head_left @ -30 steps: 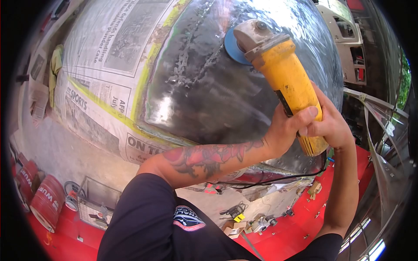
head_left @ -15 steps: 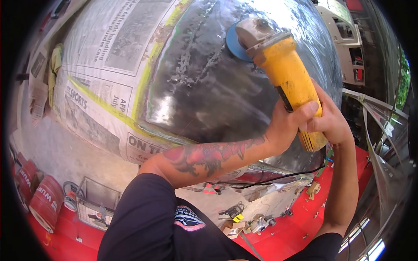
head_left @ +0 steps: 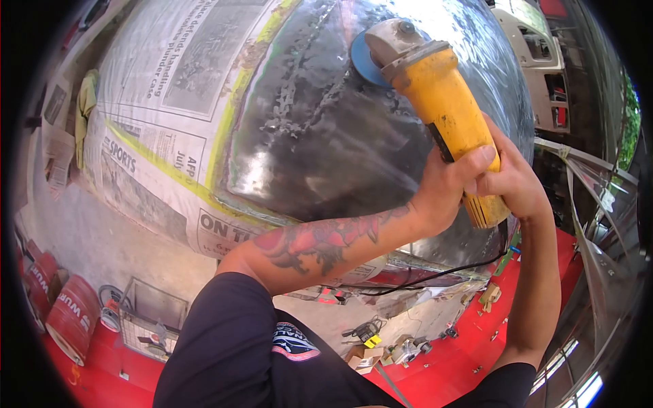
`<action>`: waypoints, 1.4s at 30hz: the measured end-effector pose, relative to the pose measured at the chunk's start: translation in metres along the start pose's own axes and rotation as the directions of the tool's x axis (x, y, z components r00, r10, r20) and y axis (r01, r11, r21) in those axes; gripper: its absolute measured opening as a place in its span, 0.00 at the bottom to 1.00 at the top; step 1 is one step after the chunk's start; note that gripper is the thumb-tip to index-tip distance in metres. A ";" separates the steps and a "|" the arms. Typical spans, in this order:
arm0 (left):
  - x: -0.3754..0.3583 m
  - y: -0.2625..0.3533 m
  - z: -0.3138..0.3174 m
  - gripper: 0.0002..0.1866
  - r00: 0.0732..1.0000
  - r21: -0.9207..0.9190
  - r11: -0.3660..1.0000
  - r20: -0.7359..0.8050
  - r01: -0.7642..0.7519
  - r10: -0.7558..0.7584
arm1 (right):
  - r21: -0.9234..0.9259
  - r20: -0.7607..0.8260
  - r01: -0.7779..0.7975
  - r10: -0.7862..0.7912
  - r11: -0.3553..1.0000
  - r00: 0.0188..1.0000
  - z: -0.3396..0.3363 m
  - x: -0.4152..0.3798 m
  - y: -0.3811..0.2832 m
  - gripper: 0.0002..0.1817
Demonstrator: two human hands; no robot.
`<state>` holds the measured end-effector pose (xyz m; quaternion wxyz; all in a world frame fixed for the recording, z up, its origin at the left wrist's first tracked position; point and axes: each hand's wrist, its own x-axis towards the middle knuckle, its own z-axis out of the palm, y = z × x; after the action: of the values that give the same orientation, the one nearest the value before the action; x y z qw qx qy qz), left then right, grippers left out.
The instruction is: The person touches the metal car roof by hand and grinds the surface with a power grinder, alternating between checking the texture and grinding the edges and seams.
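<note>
Both of my hands grip a yellow angle grinder (head_left: 445,102) by its body. My left hand (head_left: 445,183) wraps it from the left, and my right hand (head_left: 513,177) closes round it from the right, the thumbs close together on top. At the grinder's metal head is a blue disc (head_left: 367,64), which lies over a bare, shiny metal panel (head_left: 326,156) of a vehicle body. Patches and scuffed streaks mark the metal. A black power cord (head_left: 442,270) trails from the grinder's rear end towards the left.
Newspaper (head_left: 173,88) held by yellow masking tape (head_left: 228,129) covers the surface left of the bare panel. Red drums (head_left: 71,319) and a wire-sided crate (head_left: 153,306) stand at lower left. Cardboard boxes (head_left: 364,357) and tools lie on the red floor (head_left: 435,370) below.
The grinder and both hands have shifted slightly up and to the left over the metal. My grip stays the same.
</note>
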<state>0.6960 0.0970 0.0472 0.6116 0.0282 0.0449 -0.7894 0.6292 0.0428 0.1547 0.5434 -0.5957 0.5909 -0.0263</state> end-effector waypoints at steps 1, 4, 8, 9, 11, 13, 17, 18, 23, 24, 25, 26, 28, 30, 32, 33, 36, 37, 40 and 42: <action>0.001 0.001 0.001 0.24 1.000 0.000 1.000 0.001 0.001 -0.001 | 0.011 -0.015 0.003 -0.003 1.000 1.000 0.000 0.000 0.000 0.44; 0.003 0.002 0.001 0.24 0.999 -0.038 0.998 -0.009 0.052 -0.052 | 0.060 -0.046 -0.033 0.036 0.998 0.998 0.000 -0.001 0.001 0.45; -0.006 -0.007 -0.001 0.23 0.998 0.008 0.998 -0.036 0.059 -0.059 | -0.017 -0.015 -0.012 0.012 1.000 1.000 -0.002 -0.006 0.002 0.46; -0.009 -0.009 -0.002 0.23 0.998 0.039 0.998 -0.043 0.057 -0.056 | -0.035 0.009 -0.030 0.030 0.999 0.999 -0.001 -0.007 0.002 0.49; -0.018 -0.012 -0.003 0.22 0.997 0.078 0.995 -0.060 0.059 -0.054 | -0.054 0.035 -0.047 0.049 0.997 0.998 0.000 -0.010 0.002 0.52; -0.026 -0.013 -0.004 0.22 0.996 0.116 0.991 -0.077 0.060 -0.052 | -0.070 0.068 -0.047 0.052 0.996 0.996 0.001 -0.011 0.003 0.54; -0.039 -0.021 -0.005 0.26 0.997 0.197 0.980 -0.060 -0.039 0.052 | -0.095 0.159 -0.086 0.100 0.992 0.982 0.002 -0.014 -0.003 0.54; -0.040 -0.024 -0.007 0.27 0.995 0.185 0.981 -0.065 -0.061 0.074 | -0.109 0.172 -0.083 0.101 0.991 0.980 0.002 -0.015 -0.005 0.54; -0.040 -0.022 -0.007 0.29 0.999 0.187 0.982 -0.031 -0.018 0.024 | -0.139 0.222 -0.005 0.036 0.990 0.974 0.000 -0.018 -0.001 0.52; -0.039 -0.022 -0.006 0.30 0.998 0.173 0.985 -0.052 -0.013 0.022 | -0.113 0.186 -0.005 0.026 0.994 0.982 0.001 -0.017 0.001 0.52; -0.037 -0.020 -0.005 0.30 0.998 0.172 0.985 -0.052 -0.012 0.022 | -0.086 0.148 -0.005 0.017 0.996 0.989 0.001 -0.017 0.002 0.51; -0.036 -0.018 -0.005 0.30 0.999 0.156 0.988 -0.045 0.003 0.004 | -0.086 0.148 -0.005 0.018 0.996 0.989 0.000 -0.017 0.001 0.51; -0.036 -0.018 -0.007 0.31 0.999 0.141 0.990 -0.039 0.016 -0.011 | -0.113 0.173 0.004 0.015 0.994 0.985 0.001 -0.015 -0.001 0.52; -0.040 -0.024 -0.012 0.32 0.998 0.197 0.979 -0.004 -0.053 0.055 | -0.132 0.198 -0.027 0.053 0.991 0.979 0.002 -0.014 -0.005 0.53; -0.045 -0.026 -0.013 0.32 0.997 0.222 0.972 0.019 -0.071 0.069 | -0.153 0.220 -0.059 0.092 0.986 0.971 0.002 -0.014 -0.010 0.55; -0.045 -0.027 -0.013 0.33 0.996 0.246 0.965 0.046 -0.087 0.078 | -0.174 0.248 -0.067 0.110 0.982 0.963 0.000 -0.014 -0.012 0.55; -0.044 -0.025 -0.009 0.33 0.994 0.231 0.967 0.038 -0.112 0.106 | -0.138 0.237 -0.106 0.137 0.985 0.962 0.001 -0.017 -0.012 0.55; -0.044 -0.024 -0.007 0.33 0.994 0.228 0.967 0.037 -0.112 0.106 | -0.076 0.200 -0.133 0.145 0.988 0.969 0.002 -0.017 -0.010 0.55; -0.044 -0.022 -0.005 0.32 0.995 0.208 0.976 -0.058 -0.070 0.083 | -0.060 0.189 -0.159 0.167 0.986 0.968 0.001 -0.017 -0.007 0.55; -0.044 -0.023 -0.007 0.32 0.994 0.199 0.975 -0.020 -0.104 0.110 | -0.091 0.227 -0.121 0.139 0.988 0.964 0.002 -0.014 -0.011 0.55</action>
<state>0.6850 0.1461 0.0452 0.6466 0.1032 -0.0259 -0.7553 0.6336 0.0511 0.1696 0.5865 -0.5747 0.5616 0.1020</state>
